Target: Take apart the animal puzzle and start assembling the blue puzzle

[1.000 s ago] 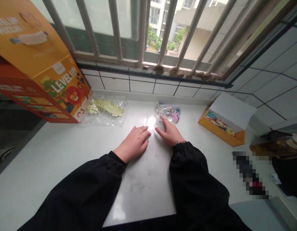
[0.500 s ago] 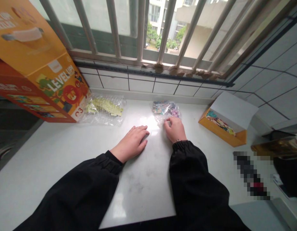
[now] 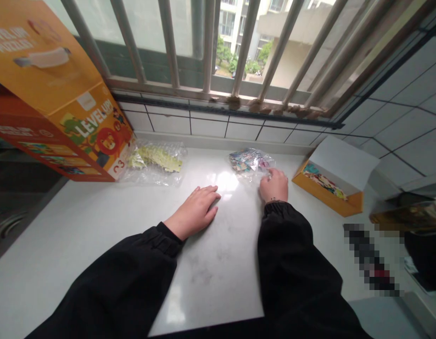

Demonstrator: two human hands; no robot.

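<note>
- Clear plastic bag (image 3: 249,161), upper centre: curled right hand (image 3: 275,186) pinches its lower-right edge.
- Left hand (image 3: 196,211), loosely open, holding nothing, mid-frame.
- White table (image 3: 214,282) shows between sleeves (image 3: 122,278).

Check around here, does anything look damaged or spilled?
The window's bottom rail looks odd: rough brown lumps cling along it, perhaps old filler. Nothing looks spilled; the colourful pieces by the right hand are in a clear bag.

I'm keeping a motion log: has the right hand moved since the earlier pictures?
Yes, the right hand has moved rightward, nearer the small open box.
</note>
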